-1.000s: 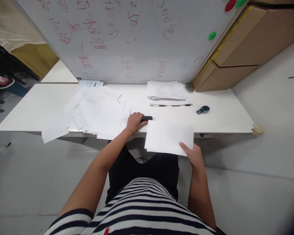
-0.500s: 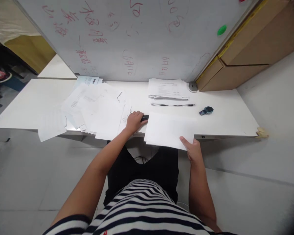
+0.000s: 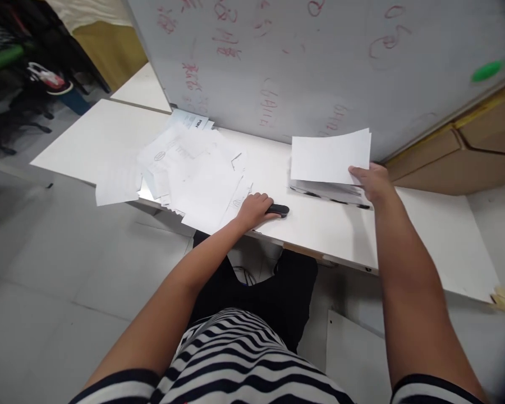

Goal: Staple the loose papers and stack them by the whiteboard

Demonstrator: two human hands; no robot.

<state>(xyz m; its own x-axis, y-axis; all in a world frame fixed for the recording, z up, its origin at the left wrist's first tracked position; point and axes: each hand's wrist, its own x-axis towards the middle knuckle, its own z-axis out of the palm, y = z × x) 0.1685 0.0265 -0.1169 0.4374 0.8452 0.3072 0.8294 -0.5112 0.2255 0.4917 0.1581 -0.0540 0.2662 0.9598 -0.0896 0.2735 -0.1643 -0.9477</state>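
Right hand pinching white sheets, likely light, bendy, best held at right edge; left hand gripping black stapler.

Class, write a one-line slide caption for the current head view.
Left hand grips a black stapler; right hand holds white sheets over a paper stack.

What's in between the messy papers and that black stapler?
In the head view, the person's left hand lies between the messy papers and the black stapler, which it is gripping.
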